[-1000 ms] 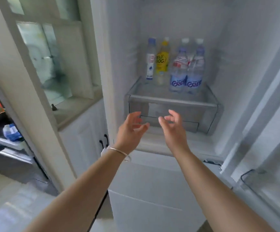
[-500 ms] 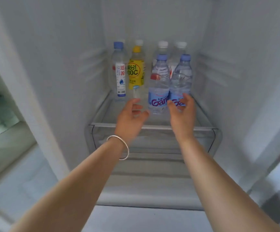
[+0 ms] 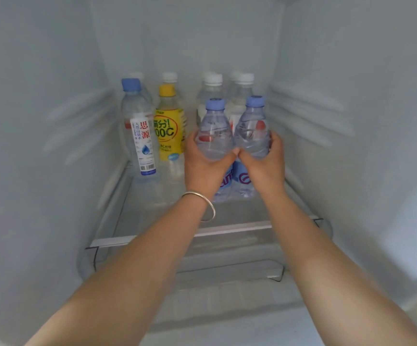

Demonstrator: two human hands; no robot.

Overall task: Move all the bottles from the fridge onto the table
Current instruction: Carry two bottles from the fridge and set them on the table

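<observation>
Clear glossy plastic bottles [image 3: 214,136]; smooth glass shelf [image 3: 227,231].
</observation>
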